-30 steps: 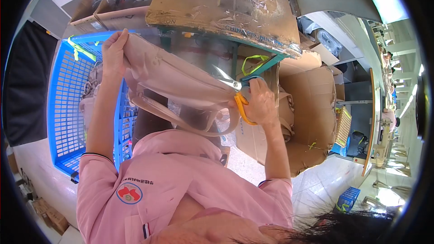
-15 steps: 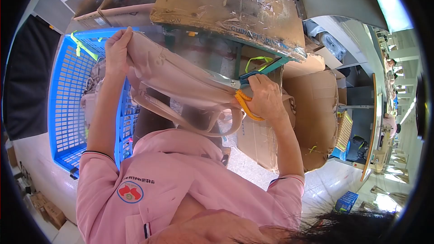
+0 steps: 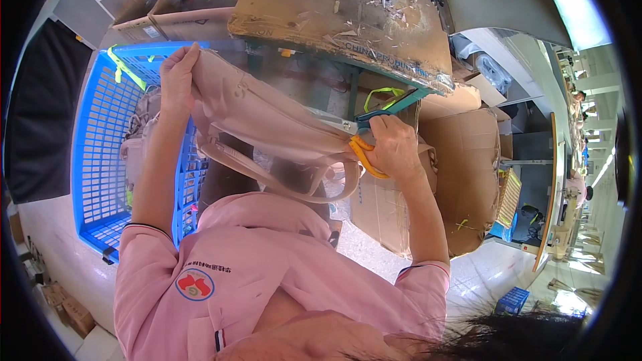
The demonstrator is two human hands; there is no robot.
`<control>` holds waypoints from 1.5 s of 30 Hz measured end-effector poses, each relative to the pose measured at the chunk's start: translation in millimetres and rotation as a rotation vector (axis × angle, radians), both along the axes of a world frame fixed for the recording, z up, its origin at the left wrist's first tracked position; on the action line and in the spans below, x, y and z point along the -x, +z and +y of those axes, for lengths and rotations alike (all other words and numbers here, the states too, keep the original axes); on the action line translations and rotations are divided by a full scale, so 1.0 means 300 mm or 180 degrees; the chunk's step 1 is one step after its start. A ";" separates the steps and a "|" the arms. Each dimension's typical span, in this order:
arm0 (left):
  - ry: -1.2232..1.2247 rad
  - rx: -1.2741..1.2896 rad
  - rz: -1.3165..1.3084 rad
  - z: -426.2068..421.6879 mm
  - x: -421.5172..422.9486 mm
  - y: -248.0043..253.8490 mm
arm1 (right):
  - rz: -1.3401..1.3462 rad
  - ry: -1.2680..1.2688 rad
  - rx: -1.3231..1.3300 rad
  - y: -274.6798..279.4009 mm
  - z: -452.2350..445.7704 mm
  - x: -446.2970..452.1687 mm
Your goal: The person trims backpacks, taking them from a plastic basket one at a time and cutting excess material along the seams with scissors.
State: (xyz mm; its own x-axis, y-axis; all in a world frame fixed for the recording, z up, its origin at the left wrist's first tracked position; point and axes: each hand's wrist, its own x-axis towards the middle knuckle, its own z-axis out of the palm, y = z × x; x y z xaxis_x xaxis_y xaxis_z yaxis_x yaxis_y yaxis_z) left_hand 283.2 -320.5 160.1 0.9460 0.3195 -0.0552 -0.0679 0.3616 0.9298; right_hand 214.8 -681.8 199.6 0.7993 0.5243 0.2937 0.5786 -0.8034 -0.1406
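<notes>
My left hand (image 3: 179,80) pinches the upper left corner of a beige fabric piece with straps (image 3: 261,117), which looks like a bag, and holds it up. The fabric hangs slanting down to the right, in front of my lap, with a strap loop (image 3: 287,190) below. My right hand (image 3: 394,146) is wrapped round the handles of scissors (image 3: 362,152), one handle yellow and one dark blue. The metal blades point left along the fabric's upper right edge. Whether the blades are cutting into it, I cannot tell.
A blue plastic basket (image 3: 93,154) with greyish items stands at my left. Ahead is a worn cardboard-topped table (image 3: 294,10) strewn with scraps and a tool. An open cardboard box (image 3: 468,180) stands to the right. More boxes (image 3: 194,23) are at the back left.
The view has shifted slightly. Both hands keep their grips on the fabric and scissors, and hardly move relative to each other.
</notes>
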 end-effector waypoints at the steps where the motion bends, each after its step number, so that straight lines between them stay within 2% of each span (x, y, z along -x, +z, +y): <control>1: 0.0014 -0.0001 0.0011 0.000 0.001 0.000 | 0.0023 -0.0007 0.0018 -0.010 -0.005 0.002; 5: 0.0063 -0.0017 0.0041 0.001 0.005 0.004 | 0.0352 -0.0092 -0.0342 -0.050 -0.013 0.003; 8: 0.0175 0.0001 0.0010 0.017 0.007 -0.016 | 0.0650 -0.0516 -0.1059 -0.088 -0.028 0.009; 11: 0.0419 -0.0044 0.0042 0.035 0.035 -0.016 | 0.0801 -0.1005 -0.2167 -0.168 -0.066 0.032; 14: 0.0571 0.0006 0.0085 0.053 0.084 0.005 | 0.1359 -0.1636 -0.3577 -0.104 -0.037 0.082; 15: 0.0532 0.0013 0.0018 0.081 0.092 -0.010 | 0.1612 -0.1852 -0.3796 -0.067 -0.027 0.098; 18: 0.0508 0.0066 0.0094 0.123 0.126 -0.026 | 0.1598 -0.2033 -0.3814 -0.103 -0.024 0.114; 24: 0.0569 0.0030 0.0167 0.171 0.151 -0.068 | 0.1733 -0.1853 -0.3726 -0.235 -0.021 0.143; 31: 0.0610 0.0020 0.0245 0.197 0.144 -0.103 | 0.1361 -0.1527 -0.3565 -0.216 0.040 0.087; 36: 0.0656 0.0017 0.0280 0.185 0.149 -0.094 | 0.1723 -0.1557 -0.3197 -0.191 0.062 0.025; 39: 0.0649 0.0045 0.0270 0.207 0.146 -0.127 | 0.1873 -0.1547 -0.3321 -0.187 0.076 0.015; 42: 0.0614 -0.0011 0.0350 0.218 0.145 -0.148 | 0.1663 -0.1484 -0.3390 -0.236 0.074 0.007; 45: 0.0794 -0.0057 0.0481 0.215 0.134 -0.154 | 0.1841 -0.1116 -0.3764 -0.283 0.069 0.010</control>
State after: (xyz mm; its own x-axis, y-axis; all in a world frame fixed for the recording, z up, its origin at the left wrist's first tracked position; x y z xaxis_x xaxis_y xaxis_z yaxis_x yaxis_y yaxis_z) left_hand 242.9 -256.1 114.0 0.8196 0.5433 -0.1819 -0.0127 0.3347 0.9423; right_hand 211.9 -661.0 114.8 0.9982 -0.0591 0.0024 -0.0050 -0.1261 -0.9920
